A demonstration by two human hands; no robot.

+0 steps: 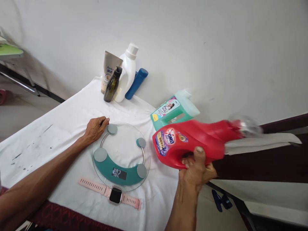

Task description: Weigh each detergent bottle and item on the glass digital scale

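Head view shows my right grip (196, 165) clamped on the handle of one red bottle (202, 138), held up with its cap pointing right, past the tabletop (60, 120) edge in view; its base overlaps one green bottle (166, 110). My left grip (96, 129) has fingers curled together, just beside the rim of one glass scale (107, 169); if they touch, I cannot tell. Tabletop spreads leftward from there. One pink watch (115, 195) lies near the scale. Along the back edge are one tube (109, 62), one dark bottle (112, 88), one white bottle (127, 72) and one blue bottle (137, 85).
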